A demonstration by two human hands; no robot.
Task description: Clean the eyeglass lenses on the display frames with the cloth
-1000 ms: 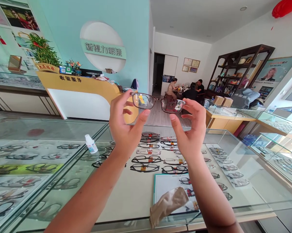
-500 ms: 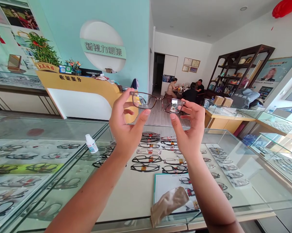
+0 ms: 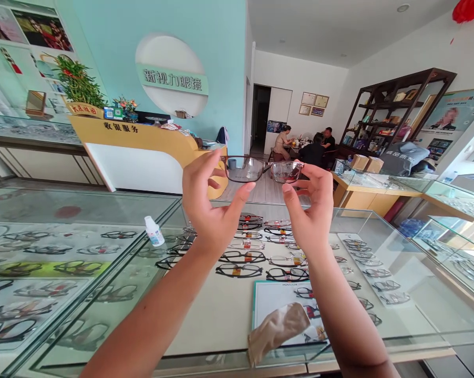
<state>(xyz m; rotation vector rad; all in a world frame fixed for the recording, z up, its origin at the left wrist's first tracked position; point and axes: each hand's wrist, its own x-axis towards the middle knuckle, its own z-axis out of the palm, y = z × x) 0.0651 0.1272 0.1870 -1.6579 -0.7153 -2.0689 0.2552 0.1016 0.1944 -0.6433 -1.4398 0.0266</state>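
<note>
Held up in front of me above the glass showcase is a pair of dark-rimmed eyeglasses [image 3: 267, 167] with clear lenses. My left hand [image 3: 213, 197] grips their left end, the thumb below the lens and the fingers at the outer edge. On the other end, my right hand [image 3: 310, 202] is closed in the same way, its thumb beneath the right lens. A crumpled beige cloth [image 3: 278, 331] lies on the glass near the front edge. To the left of my left forearm stands a small white bottle [image 3: 154, 232].
Rows of eyeglass frames [image 3: 243, 256] lie inside the showcase [image 3: 205, 315] below. A yellow-and-white counter [image 3: 138, 163] with a plant [image 3: 79, 84] stands at the back left. Several people sit around a far table. A dark wooden shelf [image 3: 394, 105] stands at the back right.
The eyeglasses and both hands have shifted slightly right and a little lower, and the glasses are turned a little. The whole view has also moved slightly. Both hands keep their hold.
</note>
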